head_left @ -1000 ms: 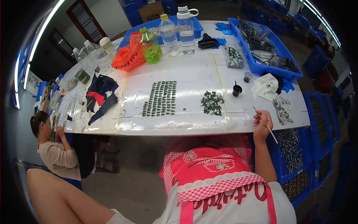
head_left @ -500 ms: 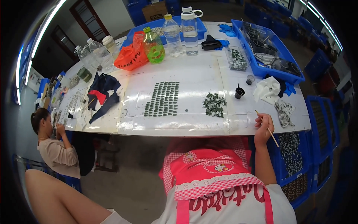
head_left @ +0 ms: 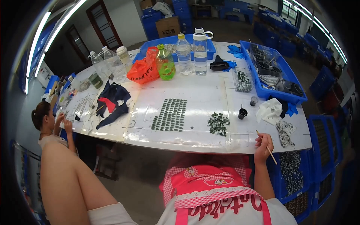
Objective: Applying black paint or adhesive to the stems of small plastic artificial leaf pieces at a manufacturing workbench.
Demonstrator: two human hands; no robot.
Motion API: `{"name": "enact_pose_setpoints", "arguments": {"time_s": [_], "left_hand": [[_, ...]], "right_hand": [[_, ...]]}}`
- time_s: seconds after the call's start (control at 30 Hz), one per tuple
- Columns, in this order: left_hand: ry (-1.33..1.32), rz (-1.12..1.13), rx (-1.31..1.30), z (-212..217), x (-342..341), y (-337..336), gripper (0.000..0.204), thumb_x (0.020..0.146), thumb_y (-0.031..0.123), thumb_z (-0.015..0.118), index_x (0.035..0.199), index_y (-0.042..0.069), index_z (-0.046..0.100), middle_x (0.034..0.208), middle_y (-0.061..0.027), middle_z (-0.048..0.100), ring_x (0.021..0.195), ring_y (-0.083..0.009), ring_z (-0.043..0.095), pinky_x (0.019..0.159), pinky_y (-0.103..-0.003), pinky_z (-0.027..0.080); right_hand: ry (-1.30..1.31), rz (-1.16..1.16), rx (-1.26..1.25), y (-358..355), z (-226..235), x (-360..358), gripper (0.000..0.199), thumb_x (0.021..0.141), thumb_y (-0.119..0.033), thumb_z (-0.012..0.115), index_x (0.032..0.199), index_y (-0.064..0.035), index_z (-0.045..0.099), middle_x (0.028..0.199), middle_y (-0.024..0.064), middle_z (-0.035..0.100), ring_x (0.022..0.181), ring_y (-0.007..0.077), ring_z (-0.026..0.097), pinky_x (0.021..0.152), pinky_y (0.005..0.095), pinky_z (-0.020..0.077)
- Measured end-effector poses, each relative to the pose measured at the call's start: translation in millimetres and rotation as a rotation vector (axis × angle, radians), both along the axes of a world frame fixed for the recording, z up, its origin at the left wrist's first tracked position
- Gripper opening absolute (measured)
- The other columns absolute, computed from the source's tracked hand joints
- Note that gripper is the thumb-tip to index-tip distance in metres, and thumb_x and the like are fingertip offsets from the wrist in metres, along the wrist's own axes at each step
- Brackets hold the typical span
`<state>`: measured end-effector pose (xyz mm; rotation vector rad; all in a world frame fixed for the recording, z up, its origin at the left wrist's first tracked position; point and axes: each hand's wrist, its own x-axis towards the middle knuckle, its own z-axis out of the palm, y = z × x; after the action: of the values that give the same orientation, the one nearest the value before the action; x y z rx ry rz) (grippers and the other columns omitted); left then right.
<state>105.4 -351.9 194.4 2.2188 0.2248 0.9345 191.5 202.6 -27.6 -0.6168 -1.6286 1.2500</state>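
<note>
My right hand (head_left: 264, 143) is closed around a thin brush (head_left: 270, 154) with a pale wooden handle, at the table's near edge on the right. Its tip points up and away over the tabletop. Left of that hand lies a loose heap of small dark-green and white pieces (head_left: 218, 124). Further left, similar dark-green pieces (head_left: 169, 115) lie in neat rows. Beyond the hand stands a small black cup (head_left: 242, 113) with a stick in it. My left arm (head_left: 71, 176) is bent, its elbow raised at the lower left; the left hand is out of view.
Crumpled white cloth (head_left: 270, 109) and a wrinkled plastic bag (head_left: 286, 133) lie at the right. A blue tray of cups (head_left: 300, 98) stands behind them. Bottles (head_left: 200, 56) and an orange bag (head_left: 144, 71) line the back. Another person (head_left: 47, 123) works at the far left.
The view has tilted upward, so the table sits lower in the picture. My right hand still holds the brush near the same spot. The bent left arm shows larger.
</note>
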Motion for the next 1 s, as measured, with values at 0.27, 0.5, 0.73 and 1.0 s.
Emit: {"name": "enact_pose_setpoints", "arguments": {"time_s": [0.27,0.5,0.73,1.0], "left_hand": [[0.047,-0.038,-0.051,10,8,51,0.023,0.091,0.007,0.044,0.073,0.001,0.057,0.076,-0.0148,0.062,0.065,-0.0268,0.055,0.058,-0.034,0.043],[0.453,0.792,0.199,24,-21,282,0.031,0.085,0.014,0.066,0.112,0.001,0.062,0.110,-0.0139,0.062,0.101,-0.0267,0.061,0.073,-0.031,0.050],[0.852,0.641,1.035,34,29,310,0.029,0.087,0.013,0.053,0.110,-0.004,0.059,0.114,-0.0151,0.059,0.106,-0.0306,0.054,0.092,-0.040,0.045],[0.750,0.581,1.085,27,18,332,0.028,0.087,0.014,0.057,0.112,0.000,0.060,0.115,-0.0128,0.059,0.103,-0.0305,0.051,0.093,-0.039,0.042]], "right_hand": [[0.092,-0.014,-0.077,-1,1,3,0.030,0.097,-0.019,0.039,0.086,-0.0025,0.061,0.070,0.0036,0.055,0.057,0.0081,0.042,0.053,0.0199,0.0354],[0.120,-0.003,-0.060,1,1,6,0.029,0.097,-0.019,0.040,0.086,-0.0024,0.061,0.069,0.0037,0.055,0.057,0.0081,0.042,0.052,0.0201,0.0355],[0.129,-0.030,-0.082,1,6,5,0.030,0.097,-0.019,0.039,0.085,-0.0022,0.062,0.068,0.0042,0.055,0.056,0.0087,0.043,0.052,0.0204,0.0359],[0.105,-0.018,-0.072,2,2,8,0.031,0.096,-0.018,0.038,0.085,-0.0020,0.062,0.069,0.0048,0.055,0.057,0.0094,0.043,0.053,0.0206,0.0366]]}}
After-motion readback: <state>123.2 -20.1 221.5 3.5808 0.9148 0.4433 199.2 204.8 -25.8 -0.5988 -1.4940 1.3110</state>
